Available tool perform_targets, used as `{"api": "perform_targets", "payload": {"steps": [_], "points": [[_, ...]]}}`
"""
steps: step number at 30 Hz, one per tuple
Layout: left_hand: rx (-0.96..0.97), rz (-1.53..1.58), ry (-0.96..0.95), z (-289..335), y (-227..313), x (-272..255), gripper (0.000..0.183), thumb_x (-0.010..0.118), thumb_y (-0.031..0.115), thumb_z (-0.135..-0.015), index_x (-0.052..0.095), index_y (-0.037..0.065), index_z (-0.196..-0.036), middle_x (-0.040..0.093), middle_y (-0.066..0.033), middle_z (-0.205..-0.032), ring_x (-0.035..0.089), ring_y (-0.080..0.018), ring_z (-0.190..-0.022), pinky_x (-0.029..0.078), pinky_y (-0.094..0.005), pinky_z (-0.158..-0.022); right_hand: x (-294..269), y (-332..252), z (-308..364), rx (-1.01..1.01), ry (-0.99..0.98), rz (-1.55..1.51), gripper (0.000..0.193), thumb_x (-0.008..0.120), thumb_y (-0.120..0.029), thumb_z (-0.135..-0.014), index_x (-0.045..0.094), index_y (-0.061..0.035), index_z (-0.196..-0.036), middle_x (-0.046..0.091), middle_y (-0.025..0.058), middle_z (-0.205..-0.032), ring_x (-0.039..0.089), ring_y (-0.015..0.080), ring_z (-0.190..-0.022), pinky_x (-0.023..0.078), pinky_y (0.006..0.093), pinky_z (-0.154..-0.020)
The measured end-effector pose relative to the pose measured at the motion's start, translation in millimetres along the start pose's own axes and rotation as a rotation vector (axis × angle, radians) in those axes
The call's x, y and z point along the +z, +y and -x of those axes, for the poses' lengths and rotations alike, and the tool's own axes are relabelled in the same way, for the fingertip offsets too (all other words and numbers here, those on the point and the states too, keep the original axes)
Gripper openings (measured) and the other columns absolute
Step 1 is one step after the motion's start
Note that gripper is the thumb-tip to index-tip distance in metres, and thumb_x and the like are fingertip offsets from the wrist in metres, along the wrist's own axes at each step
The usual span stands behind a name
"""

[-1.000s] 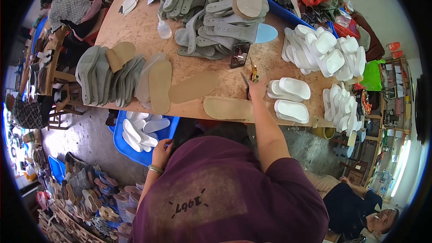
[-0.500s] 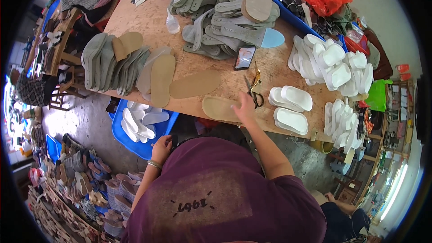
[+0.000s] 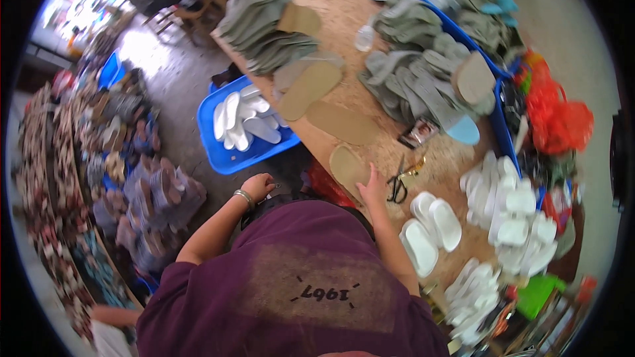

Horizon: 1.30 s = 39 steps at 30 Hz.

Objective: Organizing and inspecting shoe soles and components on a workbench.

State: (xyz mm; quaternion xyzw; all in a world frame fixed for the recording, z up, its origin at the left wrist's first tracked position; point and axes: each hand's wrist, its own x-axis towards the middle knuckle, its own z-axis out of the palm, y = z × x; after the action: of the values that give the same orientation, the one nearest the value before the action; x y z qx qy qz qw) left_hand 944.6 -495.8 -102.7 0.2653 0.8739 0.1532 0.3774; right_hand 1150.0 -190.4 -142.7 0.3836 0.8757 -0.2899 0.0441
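Right hand (image 3: 373,190) has moved from scissors (image 3: 397,189) to nearest tan insole (image 3: 347,164).

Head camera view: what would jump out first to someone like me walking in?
Probably the bright red plastic bag at the far right, and the maroon shirt filling the lower middle. Next might come the blue tub of white sole-shaped pieces, left of the table. Near the picture's middle, the right hand is at the near end of a tan insole.
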Motion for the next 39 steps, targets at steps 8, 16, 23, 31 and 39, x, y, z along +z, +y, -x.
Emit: {"api": "perform_targets", "payload": {"steps": [8,16,23,31,39], "points": [[-0.426,0.102,0.060,75,-50,81,0.034,0.060,0.033,-0.079,0.062,0.008,-0.101,0.064,-0.0153,-0.100,0.059,-0.0314,-0.095,0.046,-0.0387,-0.083,-5,9,-16,-0.183,-0.085,0.006,0.083,0.076,-0.022,-0.059,0.037,-0.0065,-0.131,0.048,0.0191,-0.123,0.045,0.0357,-0.113,0.037,0.0423,-0.095],[-0.576,0.199,0.118,148,-46,136,0.033,0.055,0.031,-0.077,0.066,0.004,-0.091,0.064,-0.0182,-0.096,0.060,-0.0334,-0.092,0.047,-0.0404,-0.082,-11,9,-14,-0.305,-0.073,-0.016,0.079,0.075,-0.014,-0.059,0.039,-0.0055,-0.128,0.048,0.0211,-0.122,0.045,0.0364,-0.113,0.036,0.0414,-0.096],[-0.706,0.254,0.079,157,-50,150,0.032,0.056,0.032,-0.079,0.064,0.006,-0.096,0.063,-0.0156,-0.100,0.059,-0.0316,-0.095,0.046,-0.0393,-0.083,5,46,-42,-0.234,-0.107,-0.302,0.048,0.066,-0.004,-0.065,0.055,-0.0025,-0.112,0.062,0.0140,-0.097,0.060,0.0252,-0.087,0.046,0.0337,-0.079],[-0.679,0.253,0.082,158,-36,139,0.035,0.055,0.034,-0.079,0.062,0.008,-0.103,0.064,-0.0142,-0.099,0.059,-0.0313,-0.095,0.046,-0.0392,-0.082,-2,37,-38,-0.331,-0.065,-0.227,0.039,0.063,0.001,-0.065,0.058,-0.0009,-0.104,0.059,0.0077,-0.076,0.057,0.0203,-0.067,0.046,0.0317,-0.066],[-0.684,0.258,0.141,160,-42,142,0.029,0.057,0.030,-0.078,0.067,0.006,-0.092,0.065,-0.0157,-0.097,0.060,-0.0319,-0.092,0.047,-0.0407,-0.081,7,48,-50,-0.441,0.040,-0.107,0.041,0.064,-0.001,-0.063,0.057,-0.0009,-0.103,0.055,0.0085,-0.073,0.053,0.0222,-0.065,0.045,0.0329,-0.064]]}}
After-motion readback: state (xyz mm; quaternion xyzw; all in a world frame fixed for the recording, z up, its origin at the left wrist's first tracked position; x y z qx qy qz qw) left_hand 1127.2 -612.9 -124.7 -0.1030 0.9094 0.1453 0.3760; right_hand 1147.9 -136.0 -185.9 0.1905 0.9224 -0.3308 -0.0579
